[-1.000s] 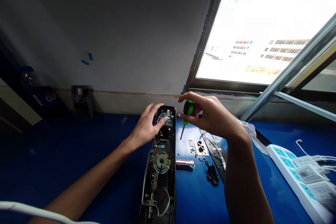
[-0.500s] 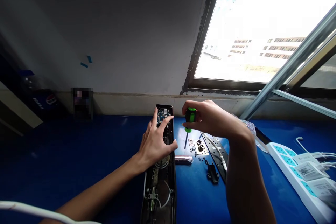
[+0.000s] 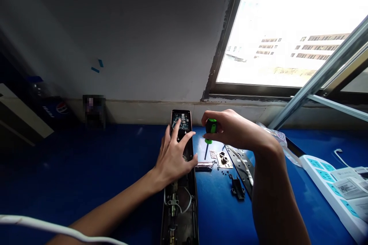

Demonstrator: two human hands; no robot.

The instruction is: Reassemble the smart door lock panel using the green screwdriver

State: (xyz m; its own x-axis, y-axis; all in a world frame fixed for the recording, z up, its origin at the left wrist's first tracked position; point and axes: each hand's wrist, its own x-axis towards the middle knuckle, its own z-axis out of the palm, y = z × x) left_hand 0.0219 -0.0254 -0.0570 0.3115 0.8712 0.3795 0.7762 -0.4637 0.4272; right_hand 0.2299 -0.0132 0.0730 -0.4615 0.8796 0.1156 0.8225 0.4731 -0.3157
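Note:
A long, narrow, dark housing (image 3: 184, 222) lies open on the blue table, pointing away from me; it looks like an electronic door lock. Inside show a circuit board (image 3: 185, 116) at the far end and brass-coloured parts with a white wire nearer me. My left hand (image 3: 174, 157) lies across the housing with fingers spread, one fingertip over the board and the thumb at the right edge; it hides the middle section. To the right, my right hand (image 3: 222, 127) is closed around the green and black handle of a screwdriver (image 3: 212, 126), whose shaft points down, beside the housing.
Right of the housing lie a pinkish metallic cylinder (image 3: 204, 165), small screws (image 3: 225, 172), a metal plate (image 3: 227, 162), a black bracket (image 3: 237, 189) and a long perforated black plate (image 3: 243, 166). A white power strip (image 3: 322, 183) stands at right. A white cable (image 3: 57, 229) crosses lower left.
My left hand's fingertips have shifted right; one went from the housing's left edge to above the board. My right hand still holds the screwdriver. The whole view has shifted slightly.

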